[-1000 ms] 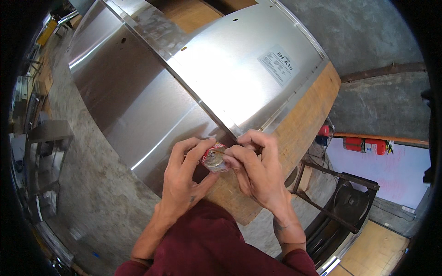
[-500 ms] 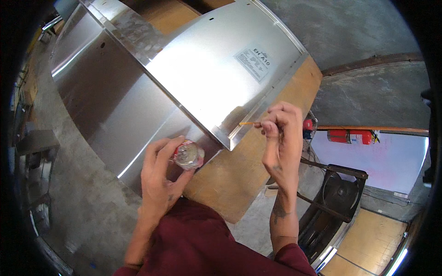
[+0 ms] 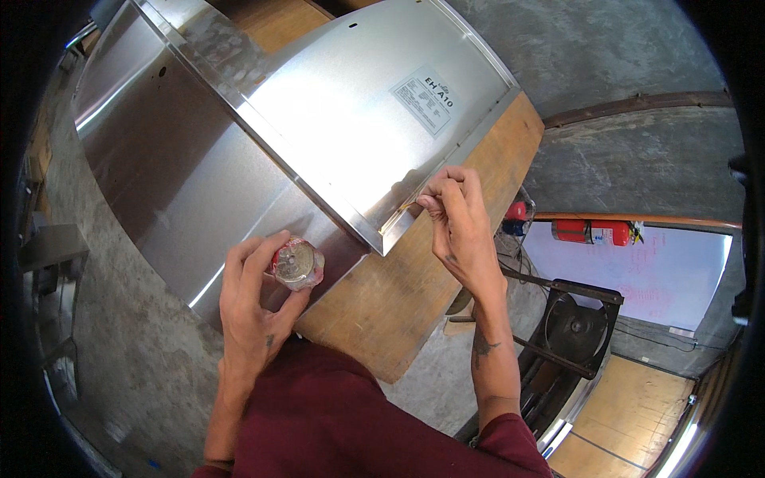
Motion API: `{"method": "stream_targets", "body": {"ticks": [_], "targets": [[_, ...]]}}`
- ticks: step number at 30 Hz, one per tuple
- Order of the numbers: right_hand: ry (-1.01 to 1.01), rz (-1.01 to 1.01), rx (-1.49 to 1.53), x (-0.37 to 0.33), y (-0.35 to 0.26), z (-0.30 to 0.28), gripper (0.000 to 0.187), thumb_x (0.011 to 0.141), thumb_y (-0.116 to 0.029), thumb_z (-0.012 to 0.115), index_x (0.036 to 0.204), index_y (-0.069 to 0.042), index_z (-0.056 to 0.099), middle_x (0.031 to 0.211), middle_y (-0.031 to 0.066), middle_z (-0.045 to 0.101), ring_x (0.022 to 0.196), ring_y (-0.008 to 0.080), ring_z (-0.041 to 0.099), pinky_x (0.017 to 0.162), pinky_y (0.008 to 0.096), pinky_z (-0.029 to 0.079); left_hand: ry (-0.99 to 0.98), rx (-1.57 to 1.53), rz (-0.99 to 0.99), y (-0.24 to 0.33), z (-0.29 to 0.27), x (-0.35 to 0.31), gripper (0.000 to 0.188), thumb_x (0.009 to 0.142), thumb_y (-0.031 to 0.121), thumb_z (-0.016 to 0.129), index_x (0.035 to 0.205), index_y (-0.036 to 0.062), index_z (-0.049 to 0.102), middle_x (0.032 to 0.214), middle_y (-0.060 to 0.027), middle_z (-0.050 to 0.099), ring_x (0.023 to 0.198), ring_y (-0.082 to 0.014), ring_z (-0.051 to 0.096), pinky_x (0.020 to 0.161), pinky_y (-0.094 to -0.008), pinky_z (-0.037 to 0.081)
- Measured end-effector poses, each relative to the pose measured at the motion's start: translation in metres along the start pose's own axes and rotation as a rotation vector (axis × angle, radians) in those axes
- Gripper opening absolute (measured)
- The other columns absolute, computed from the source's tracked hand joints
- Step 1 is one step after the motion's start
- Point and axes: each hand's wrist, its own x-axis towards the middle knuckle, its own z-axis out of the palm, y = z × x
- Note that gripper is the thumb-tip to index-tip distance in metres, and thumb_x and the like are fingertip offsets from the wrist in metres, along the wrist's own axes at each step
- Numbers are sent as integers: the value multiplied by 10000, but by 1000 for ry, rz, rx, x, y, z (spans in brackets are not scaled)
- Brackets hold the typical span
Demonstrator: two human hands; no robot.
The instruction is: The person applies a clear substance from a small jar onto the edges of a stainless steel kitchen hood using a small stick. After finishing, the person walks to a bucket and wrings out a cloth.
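A small clear container with a red label [image 3: 297, 263] sits in my left hand [image 3: 253, 299], its fingers and thumb curled round the sides. I cannot make out what is inside. My right hand [image 3: 462, 219] pinches a thin yellow-orange stick [image 3: 407, 205] between thumb and fingertips. The stick points down to the left at the rim near the corner of a large shiny sheet-metal piece [image 3: 319, 119]; whether its tip touches the metal I cannot tell. My left hand is over the darker side panel [image 3: 215, 191] of that piece.
The metal piece rests on a wooden tabletop [image 3: 398, 319]. To the right are a red fire extinguisher [image 3: 594, 232], a whiteboard [image 3: 677, 275] and a black-framed machine [image 3: 574, 327]. A metal stand [image 3: 52, 247] is on the concrete floor at the left.
My right hand has moved left and slightly up, bringing the stick closer to the metal rim. The left hand and container appear further left as the whole view has shifted a little.
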Motion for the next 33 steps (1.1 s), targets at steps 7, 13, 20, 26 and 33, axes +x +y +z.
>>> {"method": "stream_targets", "body": {"ticks": [7,13,20,26,33], "targets": [[-3,17,-48,0,-4,0,189,1065,-3,739,1236,-19,661,1321,214,593,1054,376,776,819,470,647,-9,-33,-2,0,-1,2,676,875,49,962,1494,75,690,1335,-136,637,1184,-253,739,966,-378,726],[9,4,-48,-1,-2,3,170,1068,-13,740,1219,-24,662,1326,215,597,1045,380,779,805,468,658,-8,-17,-4,-1,-1,0,681,874,50,963,1497,82,689,1334,-135,640,1181,-247,739,962,-372,725],[14,3,-68,-2,-2,5,188,1068,-20,743,1233,-34,655,1323,220,598,1046,385,777,799,472,660,1,-5,-2,-4,-1,-2,681,866,82,978,1487,89,697,1313,-132,657,1168,-257,738,955,-395,709],[11,-4,-64,-2,-2,6,192,1058,-13,750,1224,-38,658,1317,211,592,1047,376,778,792,466,656,5,6,5,-3,-1,-2,689,866,82,979,1493,97,695,1318,-132,652,1173,-250,736,952,-380,716],[19,-12,-62,-2,-1,7,195,1050,5,753,1218,-33,663,1316,210,588,1032,363,777,787,457,652,-1,8,6,-5,-1,-3,689,873,85,974,1500,98,688,1326,-131,644,1184,-252,737,948,-381,732]]}}
